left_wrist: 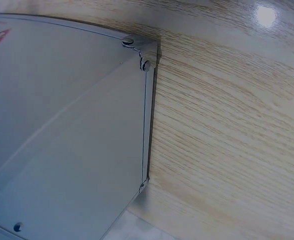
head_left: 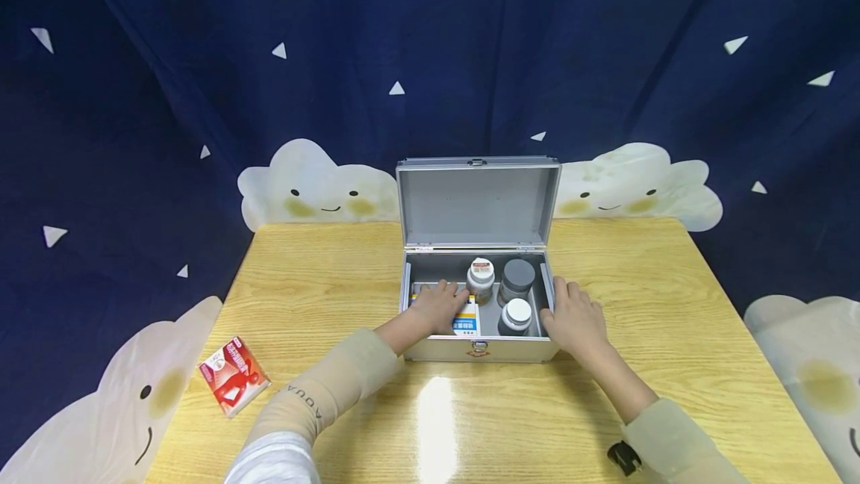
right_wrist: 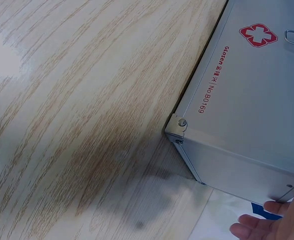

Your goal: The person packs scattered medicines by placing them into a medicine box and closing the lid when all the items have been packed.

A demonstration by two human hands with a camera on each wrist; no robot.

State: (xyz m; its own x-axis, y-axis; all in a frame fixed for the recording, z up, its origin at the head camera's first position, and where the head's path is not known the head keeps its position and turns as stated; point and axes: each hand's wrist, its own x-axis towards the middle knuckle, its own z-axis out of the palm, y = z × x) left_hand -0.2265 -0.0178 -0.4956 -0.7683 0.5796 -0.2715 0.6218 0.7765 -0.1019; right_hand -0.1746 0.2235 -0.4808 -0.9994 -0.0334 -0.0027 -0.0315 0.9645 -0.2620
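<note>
A silver first-aid case (head_left: 513,349) stands with its lid (head_left: 477,204) raised. Inside are a white bottle with a red-marked cap (head_left: 481,280), a grey-lidded jar (head_left: 517,281) and a dark bottle with a white cap (head_left: 516,317). My left hand (head_left: 437,308) reaches palm down into the left half, resting over a white, blue and yellow medicine box (head_left: 466,326), which it partly covers. My right hand (head_left: 576,320) touches the case's right side near the rim, its fingers fairly straight; in the right wrist view fingertips (right_wrist: 252,225) show beside the side wall.
A red and white box (head_left: 234,377) lies on the wooden table (head_left: 322,267) at the left. A small black object (head_left: 625,458) sits near my right sleeve. Behind the table hangs a dark blue curtain (head_left: 457,36) with cloud prints.
</note>
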